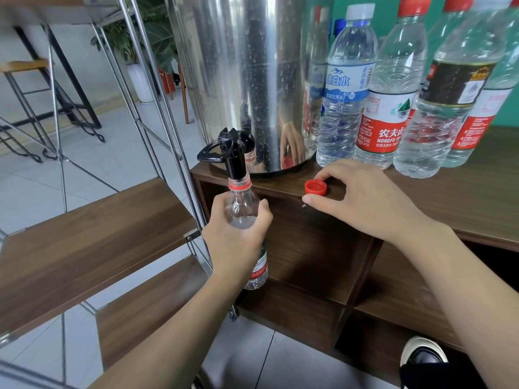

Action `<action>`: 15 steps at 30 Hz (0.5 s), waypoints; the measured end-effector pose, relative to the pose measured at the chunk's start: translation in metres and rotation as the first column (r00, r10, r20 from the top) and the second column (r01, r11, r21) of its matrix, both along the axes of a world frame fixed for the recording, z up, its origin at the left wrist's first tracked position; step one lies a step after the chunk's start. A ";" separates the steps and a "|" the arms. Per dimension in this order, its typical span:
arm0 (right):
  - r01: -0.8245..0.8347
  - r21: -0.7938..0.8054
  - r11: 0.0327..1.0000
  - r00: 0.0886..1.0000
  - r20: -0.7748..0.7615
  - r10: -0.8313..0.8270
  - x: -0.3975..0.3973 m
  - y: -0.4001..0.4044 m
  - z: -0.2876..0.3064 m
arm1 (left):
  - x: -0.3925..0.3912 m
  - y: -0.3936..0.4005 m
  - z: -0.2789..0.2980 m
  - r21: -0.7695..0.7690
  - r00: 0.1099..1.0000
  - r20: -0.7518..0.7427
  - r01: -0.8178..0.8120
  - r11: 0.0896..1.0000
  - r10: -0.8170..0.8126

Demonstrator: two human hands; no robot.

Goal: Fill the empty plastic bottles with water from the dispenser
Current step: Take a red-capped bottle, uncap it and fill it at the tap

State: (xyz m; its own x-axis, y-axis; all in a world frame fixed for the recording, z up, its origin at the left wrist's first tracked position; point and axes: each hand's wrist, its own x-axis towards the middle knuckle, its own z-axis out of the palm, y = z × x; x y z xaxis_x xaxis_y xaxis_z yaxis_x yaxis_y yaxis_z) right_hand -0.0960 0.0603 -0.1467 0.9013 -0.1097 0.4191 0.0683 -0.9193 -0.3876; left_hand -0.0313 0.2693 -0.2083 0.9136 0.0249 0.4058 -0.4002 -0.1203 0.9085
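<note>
The left hand has its grip clamped around a clear plastic bottle, fingers and thumb curled round its upper body. The bottle stands upright with its open neck right under the black tap of the steel water dispenser, and a little water shows inside it at the fingers. The dispenser sits on the left end of the brown wooden surface. The right hand rests on the surface near its front edge, its grip pinching a red cap that lies open side up. Right of the dispenser, at the far side, stands a row of capped bottles. A folding shelf stands at the left.
</note>
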 end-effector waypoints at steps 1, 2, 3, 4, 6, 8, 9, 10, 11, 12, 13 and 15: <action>0.000 0.001 1.000 1.000 -0.001 0.000 0.000 0.000 0.000 | 0.000 0.000 0.000 0.003 1.000 0.000 -0.002 1.000 0.002; 0.000 0.002 1.000 1.000 -0.001 0.000 -0.001 0.000 0.000 | 0.000 0.000 0.000 0.004 1.000 0.001 -0.003 1.000 0.003; 0.000 0.002 1.000 1.000 -0.002 0.000 -0.001 0.000 0.001 | 0.000 0.000 0.000 0.003 1.000 0.003 -0.003 1.000 0.003; -0.001 0.001 1.000 1.000 0.000 0.001 -0.001 0.000 0.001 | 0.000 0.000 -0.001 0.002 1.000 0.004 -0.004 1.000 0.004; -0.003 -0.002 1.000 1.000 0.006 0.003 -0.001 0.000 0.001 | 0.001 0.000 -0.001 0.004 1.000 0.002 -0.003 1.000 0.003; -0.003 -0.005 1.000 1.000 0.010 0.004 -0.001 0.000 0.000 | 0.001 0.000 -0.001 0.003 1.000 -0.003 0.001 1.000 -0.001; -0.003 -0.007 1.000 1.000 0.011 0.003 -0.001 0.000 0.000 | 0.001 0.000 -0.001 0.002 1.000 -0.004 0.001 1.000 -0.001; -0.002 -0.009 1.000 1.000 0.011 0.002 -0.001 0.000 0.000 | 0.001 0.000 -0.001 0.003 1.000 -0.006 0.000 1.000 0.000; -0.002 -0.010 1.000 1.000 0.011 0.002 -0.001 0.000 0.000 | 0.000 0.000 -0.001 0.006 1.000 -0.007 -0.001 1.000 0.001; -0.002 -0.009 1.000 1.000 0.010 0.002 -0.001 0.000 0.000 | 0.000 0.000 -0.001 0.007 1.000 -0.007 -0.002 1.000 0.002; -0.002 -0.006 1.000 1.000 0.012 0.002 -0.001 0.000 0.000 | 0.000 0.000 -0.001 0.005 1.000 -0.006 -0.001 1.000 0.001; -0.006 0.003 1.000 1.000 0.016 0.006 -0.001 0.000 0.000 | -0.001 0.000 0.000 0.000 1.000 -0.005 -0.001 1.000 0.001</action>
State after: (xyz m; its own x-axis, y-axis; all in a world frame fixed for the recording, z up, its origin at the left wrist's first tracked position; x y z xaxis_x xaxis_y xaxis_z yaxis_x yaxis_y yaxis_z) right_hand -0.0970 0.0607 -0.1465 0.8953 -0.1059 0.4327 0.0795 -0.9178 -0.3891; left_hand -0.0319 0.2692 -0.2079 0.9156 0.0255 0.4012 -0.3956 -0.1211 0.9104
